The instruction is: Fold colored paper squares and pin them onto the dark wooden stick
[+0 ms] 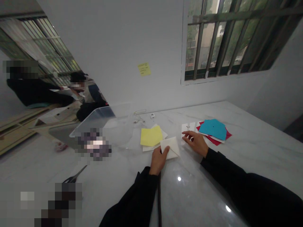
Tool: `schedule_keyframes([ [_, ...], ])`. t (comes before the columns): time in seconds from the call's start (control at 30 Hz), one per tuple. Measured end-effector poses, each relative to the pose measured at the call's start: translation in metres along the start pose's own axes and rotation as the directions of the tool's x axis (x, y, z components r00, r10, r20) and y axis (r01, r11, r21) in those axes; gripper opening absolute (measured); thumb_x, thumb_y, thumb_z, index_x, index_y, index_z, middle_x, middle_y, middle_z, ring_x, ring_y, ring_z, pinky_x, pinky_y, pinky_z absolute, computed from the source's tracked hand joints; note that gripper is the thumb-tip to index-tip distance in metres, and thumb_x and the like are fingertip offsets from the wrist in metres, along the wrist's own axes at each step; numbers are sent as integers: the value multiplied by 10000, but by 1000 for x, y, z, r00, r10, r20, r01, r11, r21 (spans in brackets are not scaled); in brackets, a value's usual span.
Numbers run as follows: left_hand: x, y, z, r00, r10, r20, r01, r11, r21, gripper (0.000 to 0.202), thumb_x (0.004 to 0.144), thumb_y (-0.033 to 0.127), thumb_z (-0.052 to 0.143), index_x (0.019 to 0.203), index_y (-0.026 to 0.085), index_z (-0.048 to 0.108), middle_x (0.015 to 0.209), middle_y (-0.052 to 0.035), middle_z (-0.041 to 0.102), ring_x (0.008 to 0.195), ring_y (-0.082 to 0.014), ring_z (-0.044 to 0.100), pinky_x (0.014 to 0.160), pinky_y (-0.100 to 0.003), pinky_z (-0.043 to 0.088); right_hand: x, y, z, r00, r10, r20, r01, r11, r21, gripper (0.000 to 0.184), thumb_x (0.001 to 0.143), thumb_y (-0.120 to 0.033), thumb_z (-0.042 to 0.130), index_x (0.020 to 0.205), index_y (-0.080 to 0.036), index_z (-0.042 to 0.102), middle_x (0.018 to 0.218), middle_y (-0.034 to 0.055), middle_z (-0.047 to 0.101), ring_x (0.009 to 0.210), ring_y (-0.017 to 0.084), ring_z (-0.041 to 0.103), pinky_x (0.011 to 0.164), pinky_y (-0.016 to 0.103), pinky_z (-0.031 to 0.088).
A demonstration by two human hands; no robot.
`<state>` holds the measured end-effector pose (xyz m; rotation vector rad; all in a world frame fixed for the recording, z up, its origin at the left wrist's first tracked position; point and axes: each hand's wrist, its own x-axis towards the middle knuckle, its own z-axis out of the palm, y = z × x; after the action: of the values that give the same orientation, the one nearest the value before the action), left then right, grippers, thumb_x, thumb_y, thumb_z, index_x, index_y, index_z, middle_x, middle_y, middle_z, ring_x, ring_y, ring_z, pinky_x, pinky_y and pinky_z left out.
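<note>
My left hand (158,160) grips the near corner of a folded white paper (170,147) on the marble table (203,116). My right hand (195,143) rests to its right with the fingers spread, holding nothing. Its fingertips are at the edge of a white sheet (188,127). Just beyond lies a stack of a blue paper (213,129) on red paper (219,140). A square yellow paper (151,136) lies on a white sheet (161,132) left of the folded paper.
A clear plastic box (101,126) stands at the table's far left, and black-handled scissors (73,177) lie near the front left. A thin wire (139,115) lies at the back. Two people (80,91) sit beyond the table's left side. A barred window (227,41) is on the wall.
</note>
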<state>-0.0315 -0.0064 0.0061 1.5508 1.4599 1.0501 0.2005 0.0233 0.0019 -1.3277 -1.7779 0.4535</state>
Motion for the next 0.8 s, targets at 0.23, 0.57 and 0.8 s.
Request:
schedule_keyframes([
  [0.23,-1,0,2,998,33,48,-31,999,-27,417,871,461,540,1045,128,719,1053,-111,735,963,-263,675,856,-349,510,-43,-44,30,991,23,130,-65,943,328,1055,643,-377,802,1512,-293,210,1279,125,559,757,162,639,610,310,575],
  [0.57,-6,12,3,986,91,137,-91,996,-3,402,782,479,648,1025,163,690,966,-56,722,857,-210,650,778,-296,502,-36,-23,28,972,227,-63,-184,897,402,588,786,-258,601,1346,-266,422,1165,103,639,624,145,665,600,299,578],
  [0.8,-2,3,5,998,50,22,-50,999,-18,371,820,521,564,825,158,640,706,-15,617,648,-158,563,620,-263,453,-34,-27,25,962,220,-160,-144,912,383,447,751,-255,622,1172,-246,474,1244,97,593,808,192,687,612,286,575],
])
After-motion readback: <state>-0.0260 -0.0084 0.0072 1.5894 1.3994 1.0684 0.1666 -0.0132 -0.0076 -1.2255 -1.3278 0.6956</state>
